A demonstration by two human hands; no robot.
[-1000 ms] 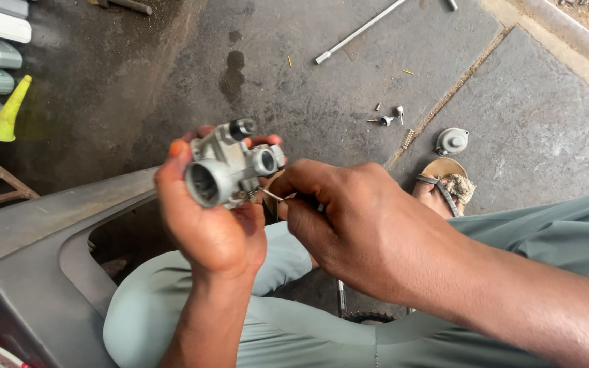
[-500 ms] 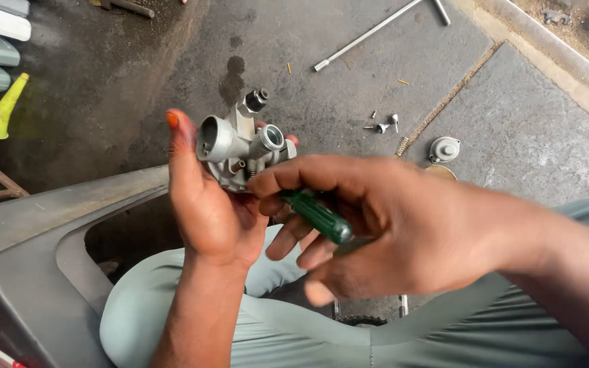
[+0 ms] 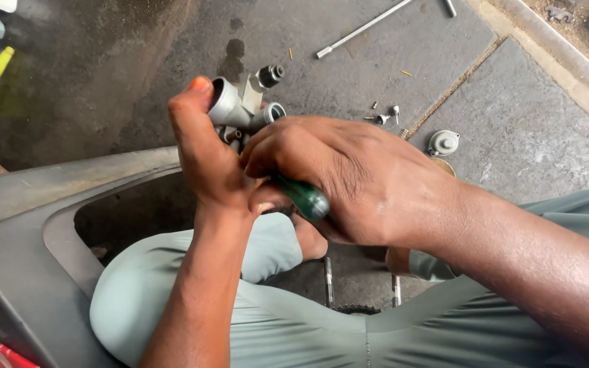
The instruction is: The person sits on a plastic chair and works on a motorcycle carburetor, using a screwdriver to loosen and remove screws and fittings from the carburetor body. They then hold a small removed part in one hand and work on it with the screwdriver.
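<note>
Carburettor gripped in left hand.
Right hand, now closer, clasps green-handled screwdriver against it; formerly fingers looser.

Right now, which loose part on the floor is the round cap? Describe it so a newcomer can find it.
Start at the grey concrete floor above the right hand. Just beyond that wrist, beside the crack between slabs, lies the small round grey metal cap. Unlike the tiny loose screws up-left and the long metal rod, it is a domed disc with a centre knob.
</note>
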